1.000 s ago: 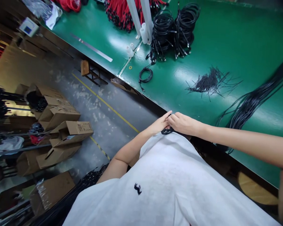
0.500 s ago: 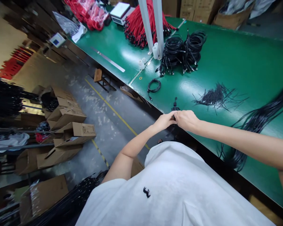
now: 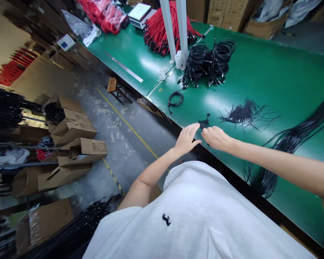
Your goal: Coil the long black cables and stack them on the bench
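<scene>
A small coil of black cable [image 3: 204,124] is at the front edge of the green table, partly hidden behind my fingers. My right hand [image 3: 215,137] is closed on it, with the loops showing past the fingertips. Just to the left, my left hand [image 3: 187,137] is open, its fingers stretched out and the thumb apart, close beside the coil. A single coiled black cable [image 3: 175,98] lies farther left on the table. Past my right hand is a loose pile of short black ties [image 3: 243,112].
Bundled black cable coils [image 3: 199,59] lie near two grey posts, with red cables [image 3: 162,30] behind. Long black cables [image 3: 291,138] stretch across the table's right side. A steel ruler [image 3: 125,67] lies at the left edge. Cardboard boxes [image 3: 93,146] and a wooden stool [image 3: 112,85] stand on the floor.
My left hand has come away from my right hand and opened, moving slightly left. My right hand has shifted a little right with the cable coil, which now shows more.
</scene>
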A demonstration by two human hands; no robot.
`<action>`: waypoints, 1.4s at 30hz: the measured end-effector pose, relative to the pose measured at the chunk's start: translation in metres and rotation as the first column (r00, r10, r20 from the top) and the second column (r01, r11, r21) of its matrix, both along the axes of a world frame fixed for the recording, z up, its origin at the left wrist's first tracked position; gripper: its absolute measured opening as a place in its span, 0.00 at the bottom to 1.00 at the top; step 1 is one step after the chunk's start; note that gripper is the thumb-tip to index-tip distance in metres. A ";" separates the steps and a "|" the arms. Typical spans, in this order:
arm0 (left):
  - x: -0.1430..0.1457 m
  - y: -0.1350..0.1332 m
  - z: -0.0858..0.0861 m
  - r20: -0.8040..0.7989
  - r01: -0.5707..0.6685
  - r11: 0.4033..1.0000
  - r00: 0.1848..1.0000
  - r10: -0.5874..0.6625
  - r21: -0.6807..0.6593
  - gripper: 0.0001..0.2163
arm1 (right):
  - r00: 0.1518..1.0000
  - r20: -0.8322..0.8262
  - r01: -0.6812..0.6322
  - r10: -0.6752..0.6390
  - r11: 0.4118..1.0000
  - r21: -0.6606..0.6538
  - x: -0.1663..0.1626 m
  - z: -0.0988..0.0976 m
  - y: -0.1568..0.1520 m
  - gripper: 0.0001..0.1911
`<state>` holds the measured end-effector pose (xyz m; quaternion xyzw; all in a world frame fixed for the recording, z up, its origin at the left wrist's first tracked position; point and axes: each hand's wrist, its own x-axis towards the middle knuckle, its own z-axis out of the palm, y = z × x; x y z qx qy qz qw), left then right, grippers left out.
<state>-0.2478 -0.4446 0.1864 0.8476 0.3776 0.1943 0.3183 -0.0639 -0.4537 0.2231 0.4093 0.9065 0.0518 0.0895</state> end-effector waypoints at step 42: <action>0.083 0.006 -0.042 0.282 0.052 0.388 0.775 0.566 -0.920 0.05 | 0.520 -0.315 0.618 -0.794 0.605 -0.503 0.020 -0.034 -0.003 0.16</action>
